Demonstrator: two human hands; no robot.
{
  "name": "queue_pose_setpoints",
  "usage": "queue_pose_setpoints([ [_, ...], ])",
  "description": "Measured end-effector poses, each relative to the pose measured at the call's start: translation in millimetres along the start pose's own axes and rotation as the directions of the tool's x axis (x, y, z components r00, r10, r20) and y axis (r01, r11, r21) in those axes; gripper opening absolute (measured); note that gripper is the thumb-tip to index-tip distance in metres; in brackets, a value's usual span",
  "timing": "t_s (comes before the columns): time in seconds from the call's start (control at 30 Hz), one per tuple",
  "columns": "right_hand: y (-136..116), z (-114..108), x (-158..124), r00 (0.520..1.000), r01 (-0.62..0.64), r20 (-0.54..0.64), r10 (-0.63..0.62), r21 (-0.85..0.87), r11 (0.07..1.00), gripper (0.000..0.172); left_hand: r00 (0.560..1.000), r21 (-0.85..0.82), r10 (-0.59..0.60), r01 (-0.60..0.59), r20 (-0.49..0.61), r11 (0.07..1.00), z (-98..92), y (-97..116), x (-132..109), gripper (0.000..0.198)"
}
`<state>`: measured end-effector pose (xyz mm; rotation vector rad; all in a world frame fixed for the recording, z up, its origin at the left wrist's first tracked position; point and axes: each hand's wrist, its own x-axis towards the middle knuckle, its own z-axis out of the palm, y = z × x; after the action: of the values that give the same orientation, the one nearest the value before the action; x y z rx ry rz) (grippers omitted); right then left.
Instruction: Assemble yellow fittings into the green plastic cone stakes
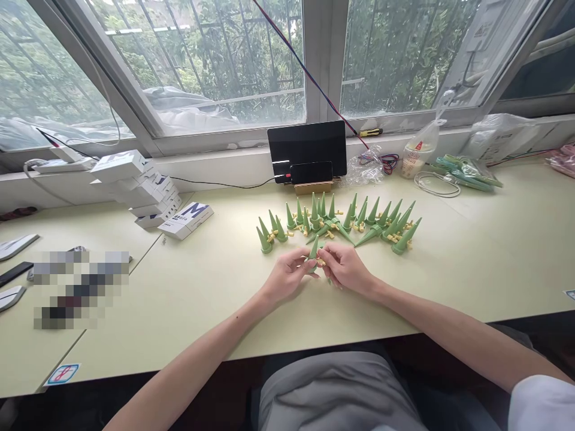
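My left hand [287, 272] pinches a green plant watering spike [313, 251], its pointed tip up, above the front part of the table. Thumb and forefinger of my right hand [348, 268] close on the small yellow valve [320, 261] at the side of that spike. A bit of green shows behind the right fingertips, mostly hidden. Just beyond both hands, several more green watering spikes [314, 212] with yellow valves are spread in a wide group. Most stand upright on their round ends; some lie on their sides.
Behind the spikes, a black tablet [306, 149] leans near the window with a phone [311, 173] before it. White boxes [139, 185] are stacked at left. A bagged drink cup [415, 157], green packets [467, 172] and a coiled white cable [438, 184] lie at back right.
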<state>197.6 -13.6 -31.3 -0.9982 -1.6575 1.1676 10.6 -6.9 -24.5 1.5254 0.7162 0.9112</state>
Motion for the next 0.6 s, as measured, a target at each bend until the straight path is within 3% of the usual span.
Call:
queue_pose_setpoints([
  [0.27,-4.9,-1.2,-1.4,0.996,0.080,-0.021,-0.082,-0.065,0.995,0.039,0.994,-0.015,-0.026,0.024,-0.109,1.000,1.5,4.6,1.4,0.033],
  [0.6,-4.4,-0.9,-0.1,0.973,0.217,-0.043,-0.227,-0.171,0.961,0.019,0.973,-0.008,-0.092,0.092,-0.210,0.996,-2.2,8.3,2.0,0.038],
])
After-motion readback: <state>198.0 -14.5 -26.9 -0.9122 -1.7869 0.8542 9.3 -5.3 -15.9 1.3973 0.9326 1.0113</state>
